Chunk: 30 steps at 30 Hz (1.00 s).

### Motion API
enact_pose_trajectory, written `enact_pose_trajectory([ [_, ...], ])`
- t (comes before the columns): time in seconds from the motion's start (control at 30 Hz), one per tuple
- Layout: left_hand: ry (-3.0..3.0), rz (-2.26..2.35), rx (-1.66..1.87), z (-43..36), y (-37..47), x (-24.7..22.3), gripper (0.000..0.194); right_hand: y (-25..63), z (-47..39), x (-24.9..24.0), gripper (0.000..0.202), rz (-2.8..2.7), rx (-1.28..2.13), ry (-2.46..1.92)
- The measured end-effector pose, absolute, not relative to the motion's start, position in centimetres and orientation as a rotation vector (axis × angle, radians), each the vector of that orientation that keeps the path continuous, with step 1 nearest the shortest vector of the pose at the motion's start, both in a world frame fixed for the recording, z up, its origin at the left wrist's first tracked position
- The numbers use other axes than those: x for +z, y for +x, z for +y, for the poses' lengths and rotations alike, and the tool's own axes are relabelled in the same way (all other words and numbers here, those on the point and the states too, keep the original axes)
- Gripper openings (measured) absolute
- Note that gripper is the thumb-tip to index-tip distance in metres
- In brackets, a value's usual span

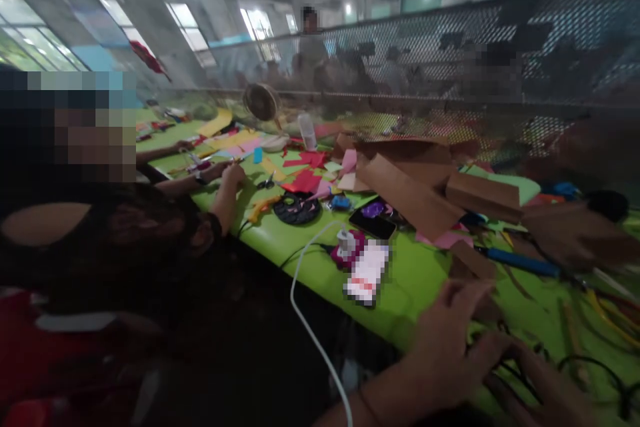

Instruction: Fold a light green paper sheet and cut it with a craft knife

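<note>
My left hand (pixel 443 340) is above the green table at the lower right, its fingers bent and drawn together. Close beside it, at the bottom edge, my right hand (pixel 547 383) has its fingers curled toward the left thumb. Both hands are blurred and dim, and the small thing between their fingertips cannot be made out. Thin dark wires (pixel 595 361) lie by the right hand. Just beyond the left hand is a folded piece of brown cardboard (pixel 470 260), with a blue-handled tool (pixel 523 261) next to it.
A lit phone (pixel 367 273) lies by a purple power strip (pixel 345 250) with a white charger. The white cable (pixel 305 307) hangs over the table edge. Brown cardboard (pixel 410 197), a black reel (pixel 297 209) and paper scraps cover the table (pixel 265 240). A person (pixel 100 240) works at left.
</note>
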<state>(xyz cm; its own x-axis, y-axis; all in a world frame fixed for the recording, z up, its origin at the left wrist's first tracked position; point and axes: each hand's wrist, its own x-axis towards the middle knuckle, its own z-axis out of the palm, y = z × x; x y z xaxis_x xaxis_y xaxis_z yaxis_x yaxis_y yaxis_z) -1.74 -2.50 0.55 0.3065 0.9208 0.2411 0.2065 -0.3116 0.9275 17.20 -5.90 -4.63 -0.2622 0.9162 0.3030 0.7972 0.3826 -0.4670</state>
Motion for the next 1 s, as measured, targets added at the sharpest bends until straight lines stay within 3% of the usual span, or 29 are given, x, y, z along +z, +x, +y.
enact_pose_trajectory([
  [0.17,1.603,1.112,1.144,-4.2,-4.1,-0.5,0.055,13.6,-5.1,-4.7,0.021,-2.378,0.464,-1.230],
  [0.43,1.507,1.248,1.302,-5.3,-8.0,-2.8,0.045,9.8,-2.5,-2.2,0.019,-2.311,0.510,-1.194],
  [0.63,1.263,1.685,1.648,-3.6,-14.2,-5.2,0.032,8.5,3.5,1.2,0.014,-2.105,0.775,-1.195],
  [0.77,1.232,1.859,1.693,-2.2,-17.2,-7.3,0.032,5.0,8.9,3.1,0.012,-2.159,0.900,-1.070],
  [1.0,1.032,1.879,1.674,-1.4,-17.8,-9.2,0.037,-2.8,15.8,2.6,0.025,-2.606,0.725,-0.861],
])
